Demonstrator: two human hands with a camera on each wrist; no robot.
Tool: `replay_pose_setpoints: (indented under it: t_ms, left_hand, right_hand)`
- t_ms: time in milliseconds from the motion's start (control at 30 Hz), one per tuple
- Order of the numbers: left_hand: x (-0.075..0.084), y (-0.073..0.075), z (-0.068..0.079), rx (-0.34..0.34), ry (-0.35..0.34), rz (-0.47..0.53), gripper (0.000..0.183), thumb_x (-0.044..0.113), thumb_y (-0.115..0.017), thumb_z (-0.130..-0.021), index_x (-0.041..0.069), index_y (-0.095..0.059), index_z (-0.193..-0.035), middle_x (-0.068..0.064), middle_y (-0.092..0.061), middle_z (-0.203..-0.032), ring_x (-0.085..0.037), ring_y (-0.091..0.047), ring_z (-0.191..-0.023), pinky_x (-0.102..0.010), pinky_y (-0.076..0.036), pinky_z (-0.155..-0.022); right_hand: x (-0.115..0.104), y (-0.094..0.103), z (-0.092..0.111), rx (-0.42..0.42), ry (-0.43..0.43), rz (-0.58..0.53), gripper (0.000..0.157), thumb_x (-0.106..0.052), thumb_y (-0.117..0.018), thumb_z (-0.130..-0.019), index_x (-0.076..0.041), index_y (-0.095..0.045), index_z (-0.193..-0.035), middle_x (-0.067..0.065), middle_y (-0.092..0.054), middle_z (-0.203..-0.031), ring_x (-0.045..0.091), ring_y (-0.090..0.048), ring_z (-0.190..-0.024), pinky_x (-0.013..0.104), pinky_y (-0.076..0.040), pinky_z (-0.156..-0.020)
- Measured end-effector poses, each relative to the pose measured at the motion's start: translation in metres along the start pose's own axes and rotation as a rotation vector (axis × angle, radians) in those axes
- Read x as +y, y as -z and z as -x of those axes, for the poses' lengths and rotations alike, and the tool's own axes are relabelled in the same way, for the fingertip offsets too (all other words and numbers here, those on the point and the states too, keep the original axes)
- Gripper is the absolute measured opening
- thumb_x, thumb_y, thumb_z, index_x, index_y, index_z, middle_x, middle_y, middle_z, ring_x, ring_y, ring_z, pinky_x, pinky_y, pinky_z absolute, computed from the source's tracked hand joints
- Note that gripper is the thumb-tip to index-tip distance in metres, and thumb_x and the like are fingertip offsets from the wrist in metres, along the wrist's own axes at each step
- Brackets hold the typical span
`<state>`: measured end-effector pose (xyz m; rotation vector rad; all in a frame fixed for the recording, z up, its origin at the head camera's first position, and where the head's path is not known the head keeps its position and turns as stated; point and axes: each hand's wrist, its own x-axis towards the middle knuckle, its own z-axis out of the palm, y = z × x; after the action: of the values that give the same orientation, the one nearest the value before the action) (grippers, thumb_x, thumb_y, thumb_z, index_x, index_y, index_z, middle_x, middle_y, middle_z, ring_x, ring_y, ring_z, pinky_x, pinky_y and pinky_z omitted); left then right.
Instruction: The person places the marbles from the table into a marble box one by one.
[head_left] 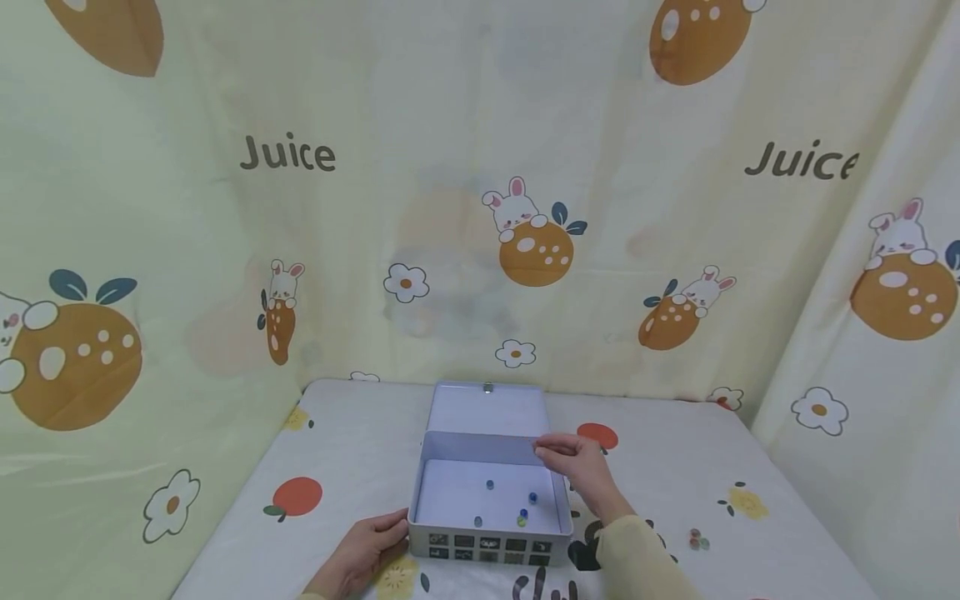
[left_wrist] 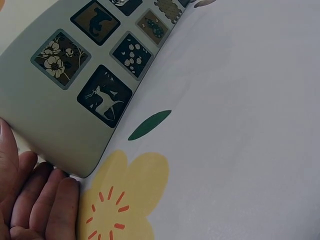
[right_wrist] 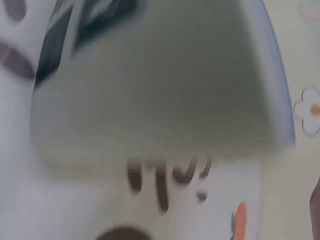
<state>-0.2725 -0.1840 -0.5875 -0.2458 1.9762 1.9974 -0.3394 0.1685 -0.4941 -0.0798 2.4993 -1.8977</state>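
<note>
Before a rabbit-print curtain [head_left: 360, 217], glass marbles [head_left: 533, 498], likely light, slippery and best pinched mid-sphere, lie inside and right of the tin box [head_left: 491, 531], the left hand [head_left: 367, 543] touching its near-left corner with relaxed fingers, the right hand [head_left: 583, 473] bunching fingertips above its right side, grip unclear.

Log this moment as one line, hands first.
left hand: touching box's left side | right hand: over far-right corner, grasp unclear | lid: open | marbles: some in box, others right of it
</note>
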Motion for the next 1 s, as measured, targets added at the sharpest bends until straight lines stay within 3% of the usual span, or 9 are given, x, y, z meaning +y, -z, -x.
replay_pose_setpoints:
  t_ms: [233, 467, 633, 833, 933, 1000]
  left_hand:
    - [-0.001, -0.003, 0.001, -0.005, 0.004, -0.008, 0.055, 0.019, -0.067, -0.100, -0.004, -0.047, -0.146, -0.028, -0.042, -0.154, -0.038, -0.051, -0.140, -0.043, -0.057, -0.107]
    - [0.002, -0.002, 0.003, -0.001, 0.004, -0.013, 0.057, 0.020, -0.067, -0.100, -0.005, -0.046, -0.147, -0.027, -0.041, -0.155, -0.039, -0.048, -0.142, -0.046, -0.055, -0.109]
    - [0.006, -0.001, 0.005, 0.017, -0.006, -0.045, 0.057, 0.020, -0.067, -0.100, -0.006, -0.045, -0.147, -0.028, -0.040, -0.155, -0.040, -0.047, -0.143, -0.048, -0.054, -0.109]
    - [0.005, -0.002, 0.005, 0.026, -0.004, -0.048, 0.055, 0.018, -0.064, -0.101, -0.006, -0.045, -0.147, -0.029, -0.040, -0.155, -0.040, -0.047, -0.143, -0.048, -0.053, -0.110]
    - [0.003, -0.002, 0.004, 0.021, 0.000, -0.038, 0.056, 0.019, -0.065, -0.101, -0.006, -0.045, -0.147, -0.028, -0.041, -0.154, -0.040, -0.047, -0.142, -0.047, -0.054, -0.109]
    - [0.002, -0.003, 0.004, 0.013, 0.005, -0.028, 0.056, 0.019, -0.065, -0.101, -0.006, -0.044, -0.147, -0.028, -0.041, -0.155, -0.039, -0.048, -0.142, -0.046, -0.054, -0.109]
  right_hand:
    - [0.035, 0.059, 0.010, 0.036, -0.017, 0.007, 0.034, -0.017, -0.073, -0.096, 0.000, -0.070, -0.125, 0.010, -0.077, -0.118, 0.006, -0.073, -0.100, 0.027, -0.064, -0.092]
    - [0.069, 0.145, 0.031, 0.091, -0.113, 0.056, 0.051, -0.031, -0.075, -0.094, 0.000, -0.065, -0.133, -0.011, -0.078, -0.110, -0.007, -0.069, -0.094, 0.019, -0.062, -0.087]
    - [0.089, 0.196, 0.052, 0.140, -0.151, 0.066, 0.039, -0.031, -0.076, -0.094, -0.006, -0.072, -0.125, -0.025, -0.075, -0.098, -0.011, -0.068, -0.090, 0.020, -0.063, -0.085]
    - [0.101, 0.225, 0.064, 0.166, -0.155, 0.056, 0.036, -0.025, -0.077, -0.093, -0.002, -0.074, -0.121, -0.025, -0.075, -0.095, -0.013, -0.067, -0.088, 0.016, -0.063, -0.081]
    - [0.109, 0.228, 0.063, 0.162, -0.161, 0.219, 0.039, -0.023, -0.078, -0.092, 0.002, -0.072, -0.121, -0.012, -0.079, -0.100, -0.010, -0.067, -0.087, 0.018, -0.063, -0.078]
    - [0.115, 0.228, 0.060, 0.146, -0.195, 0.357, 0.036, -0.021, -0.078, -0.091, 0.002, -0.073, -0.118, 0.000, -0.080, -0.103, 0.000, -0.071, -0.089, 0.025, -0.065, -0.079]
